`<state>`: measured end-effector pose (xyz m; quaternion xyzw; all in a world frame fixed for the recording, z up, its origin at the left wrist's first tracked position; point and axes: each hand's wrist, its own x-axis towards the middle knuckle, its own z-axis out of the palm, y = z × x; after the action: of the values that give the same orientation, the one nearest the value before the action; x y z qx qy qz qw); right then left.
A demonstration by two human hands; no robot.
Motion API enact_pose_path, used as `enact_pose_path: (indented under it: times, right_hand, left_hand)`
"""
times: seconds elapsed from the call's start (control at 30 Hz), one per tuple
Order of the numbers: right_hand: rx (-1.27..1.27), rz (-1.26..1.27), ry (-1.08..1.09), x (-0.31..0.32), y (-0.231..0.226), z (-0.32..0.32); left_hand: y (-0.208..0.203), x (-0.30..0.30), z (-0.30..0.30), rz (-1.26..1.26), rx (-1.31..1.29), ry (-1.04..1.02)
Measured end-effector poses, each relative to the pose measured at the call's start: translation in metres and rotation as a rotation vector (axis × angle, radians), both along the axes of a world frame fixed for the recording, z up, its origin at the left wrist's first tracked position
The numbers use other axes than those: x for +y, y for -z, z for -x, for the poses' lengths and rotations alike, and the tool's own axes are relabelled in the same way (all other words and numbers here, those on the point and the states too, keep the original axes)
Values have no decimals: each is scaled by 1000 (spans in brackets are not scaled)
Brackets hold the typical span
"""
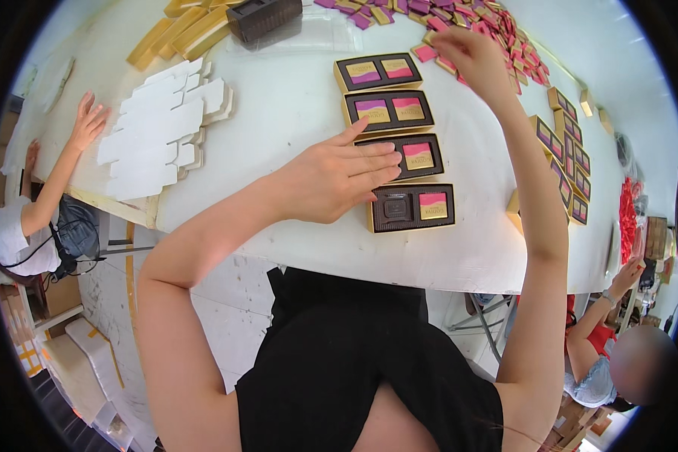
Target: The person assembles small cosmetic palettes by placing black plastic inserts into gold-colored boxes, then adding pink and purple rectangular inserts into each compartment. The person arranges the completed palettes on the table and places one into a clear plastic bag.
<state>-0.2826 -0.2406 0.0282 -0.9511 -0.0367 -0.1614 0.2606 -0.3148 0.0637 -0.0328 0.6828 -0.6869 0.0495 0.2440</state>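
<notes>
A column of small gold boxes with dark two-compartment trays stands in front of me. The far box (378, 71) and the one below it each hold a purple-and-gold square and a pink-and-gold square. Across the third box (435, 155) lies my left hand (343, 175), fingers stretched out and covering its left compartment; a pink-and-gold square (417, 156) shows on the right. In the nearest box (411, 227) the left compartment is bare. My right hand (471, 56) reaches to the pile of wrapped squares (505, 41), fingers bent together; anything between its fingertips is hidden.
Flat white cartons (154, 128) lie stacked at left, near another person's hand (90, 124). Gold box parts (181, 34) and dark trays (264, 16) sit at the far left. Several filled boxes (569, 151) are grouped at right. Another person (599, 354) sits at lower right.
</notes>
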Motion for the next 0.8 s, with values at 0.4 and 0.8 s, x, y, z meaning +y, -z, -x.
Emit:
enact_pose_path:
  times: [0.4, 0.8]
  right_hand:
    - [-282, 195, -95, 23, 12, -80]
    - [-143, 266, -432, 92, 24, 193]
  left_hand:
    - [-7, -3, -2, 47, 1, 8]
    - [-8, -12, 8, -80, -82, -73]
